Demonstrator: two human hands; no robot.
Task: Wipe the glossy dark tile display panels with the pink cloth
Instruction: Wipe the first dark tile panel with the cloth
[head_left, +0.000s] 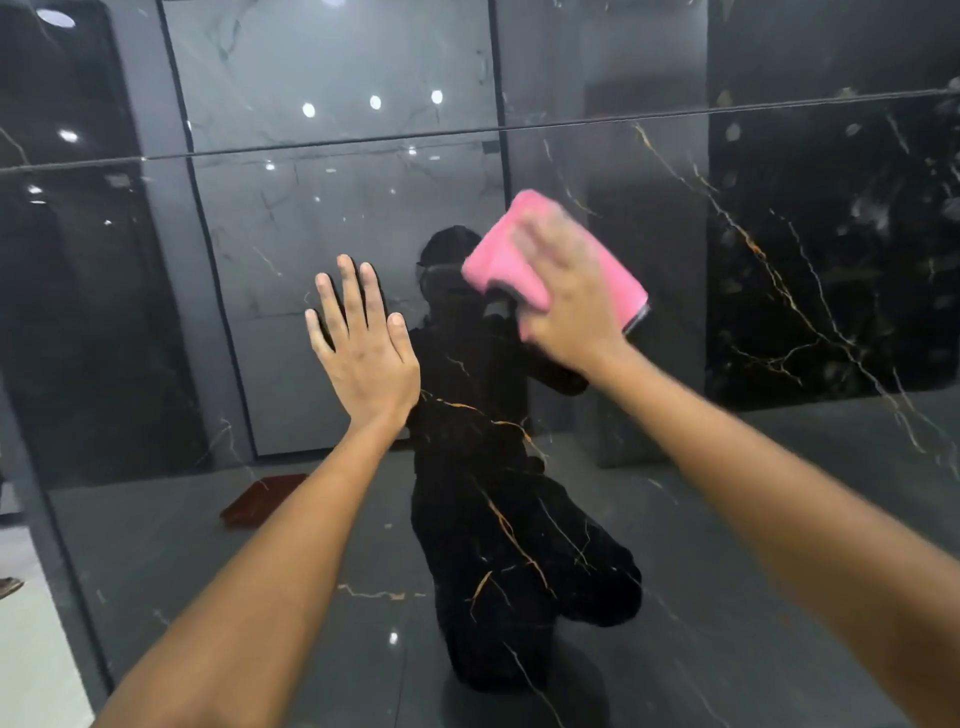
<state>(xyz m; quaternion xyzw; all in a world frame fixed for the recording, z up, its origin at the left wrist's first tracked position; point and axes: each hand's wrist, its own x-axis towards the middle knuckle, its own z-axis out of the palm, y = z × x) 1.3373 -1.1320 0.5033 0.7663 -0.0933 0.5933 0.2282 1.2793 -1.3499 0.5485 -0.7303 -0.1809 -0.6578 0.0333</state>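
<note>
Mid-wipe: right hand (563, 299) flat, pressing pink cloth (524, 262) against lower panel (701, 467) below seam (337, 147), left hand (363, 343) open, bracing beside; next probably sweeping cloth across unwiped gloss, keeping pressure even.

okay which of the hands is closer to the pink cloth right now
Right. The right hand lies flat on the pink cloth, pressing it against the dark tile panel. The left hand rests open on the panel beside it, left of the cloth, not touching it.

Glossy black marble-look tile panel (779, 291) with gold and white veining; folded pink cloth (498, 260), grey-edged underside.
</note>
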